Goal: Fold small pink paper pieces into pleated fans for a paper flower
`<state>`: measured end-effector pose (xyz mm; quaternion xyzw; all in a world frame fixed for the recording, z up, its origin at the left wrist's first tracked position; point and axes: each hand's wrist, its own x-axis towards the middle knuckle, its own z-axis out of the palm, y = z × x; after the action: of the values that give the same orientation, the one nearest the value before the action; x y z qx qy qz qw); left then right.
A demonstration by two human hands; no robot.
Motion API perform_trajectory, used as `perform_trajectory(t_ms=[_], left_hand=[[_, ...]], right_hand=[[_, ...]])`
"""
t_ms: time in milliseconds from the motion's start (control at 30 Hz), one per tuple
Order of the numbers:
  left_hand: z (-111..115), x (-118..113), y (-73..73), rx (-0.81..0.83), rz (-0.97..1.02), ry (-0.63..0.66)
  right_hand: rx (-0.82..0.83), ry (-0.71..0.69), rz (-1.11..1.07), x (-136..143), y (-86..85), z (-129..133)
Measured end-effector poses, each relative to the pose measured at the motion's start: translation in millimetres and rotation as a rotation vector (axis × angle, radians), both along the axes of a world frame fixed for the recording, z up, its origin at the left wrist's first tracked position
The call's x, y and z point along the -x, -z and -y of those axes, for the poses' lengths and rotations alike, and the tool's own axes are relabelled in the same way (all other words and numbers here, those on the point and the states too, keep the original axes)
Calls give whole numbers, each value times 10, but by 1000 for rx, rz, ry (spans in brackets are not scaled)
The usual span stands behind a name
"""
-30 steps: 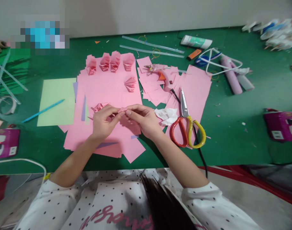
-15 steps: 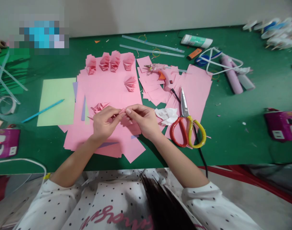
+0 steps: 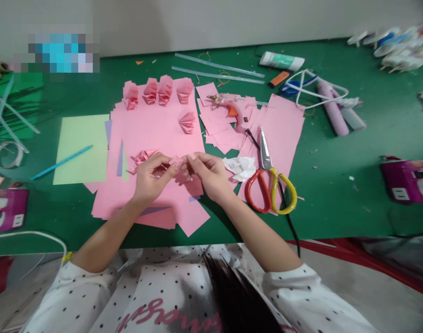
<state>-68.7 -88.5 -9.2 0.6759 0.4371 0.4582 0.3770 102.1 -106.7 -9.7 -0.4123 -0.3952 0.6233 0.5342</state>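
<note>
A small piece of folded pink paper (image 3: pixel 176 160) is pinched between both hands, above pink sheets (image 3: pixel 156 127). My left hand (image 3: pixel 152 175) grips it by thumb and forefinger. My right hand (image 3: pixel 209 175) closes on its right end, fingers curled beneath. Just behind my left hand lies a pleated pink paper piece (image 3: pixel 142 157), partly covered by it. Another pleated fan (image 3: pixel 187 123) lies farther back, with several folded pink pieces (image 3: pixel 164 91) in a row along the sheets' far edge. White crumpled tissue (image 3: pixel 241 168) lies beside my right hand.
Scissors (image 3: pixel 271 175) with red and yellow handles lie to the right. Behind them a pink glue gun (image 3: pixel 241 111) rests on cut paper, its cord running to the table's front edge. At left, a blue pencil (image 3: pixel 62 162) lies on pale green paper (image 3: pixel 81 132).
The pink piece shows more of its surface between my fingers, its top tipped up. My right fingertips have shifted slightly to the right. The whole view has moved a little.
</note>
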Motion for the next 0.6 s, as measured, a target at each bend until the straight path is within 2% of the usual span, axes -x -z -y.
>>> perform_trajectory(t_ms=[100, 267, 467, 600], left_hand=[[-9, 11, -20, 68, 41, 25], [-22, 1, -16, 38, 48, 51], [-40, 9, -40, 61, 43, 72], [-44, 29, -70, 56, 36, 73]], right_hand=[[-2, -13, -3, -9, -4, -2], [-63, 10, 142, -8, -21, 23], [-417, 177, 420, -26, 1, 25], [-438, 190, 513, -57, 22, 8]])
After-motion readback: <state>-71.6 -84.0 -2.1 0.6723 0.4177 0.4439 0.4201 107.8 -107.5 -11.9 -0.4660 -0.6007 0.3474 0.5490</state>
